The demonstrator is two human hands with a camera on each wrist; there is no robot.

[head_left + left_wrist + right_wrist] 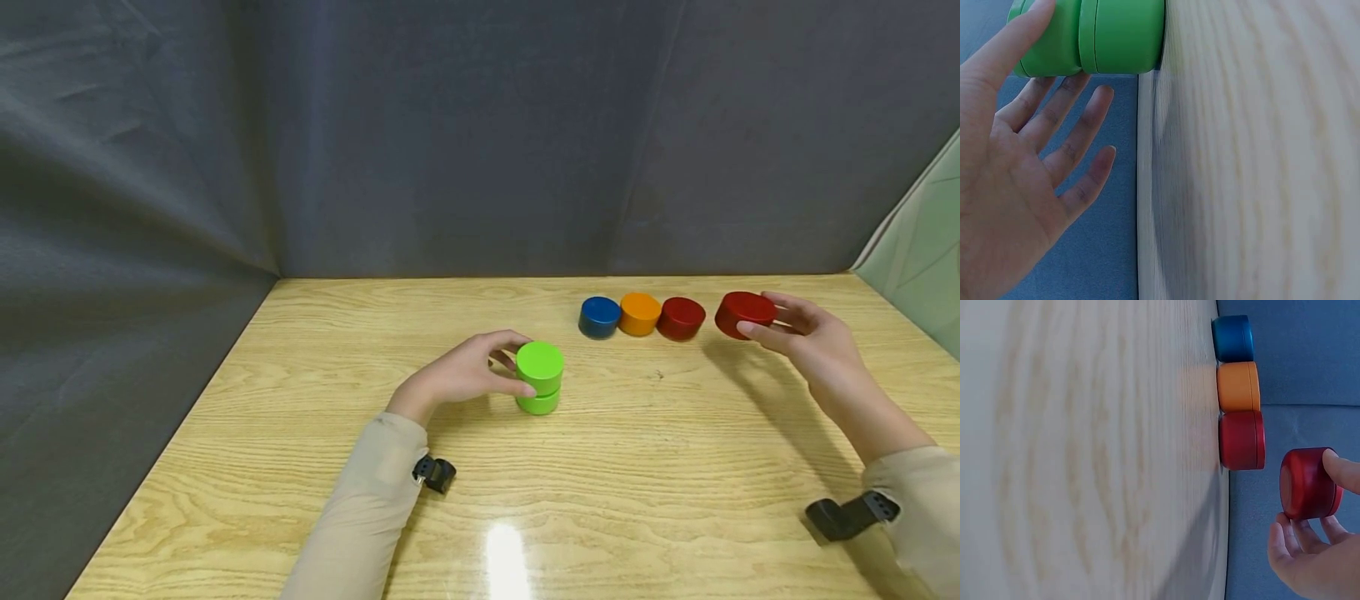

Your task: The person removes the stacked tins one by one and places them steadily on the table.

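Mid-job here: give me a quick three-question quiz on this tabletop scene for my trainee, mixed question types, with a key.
1. True or false: the right hand holds a red round puck lifted off the wooden table.
2. Which hand touches the stack of two green round pucks? A) left hand B) right hand C) neither
3. Fill in: in the row on the table, the orange round puck sits between the blue round puck and the ____ one.

Key
1. True; the right wrist view shows it held clear of the table.
2. A; thumb and fingers rest on the stack's sides.
3. The second red round puck.
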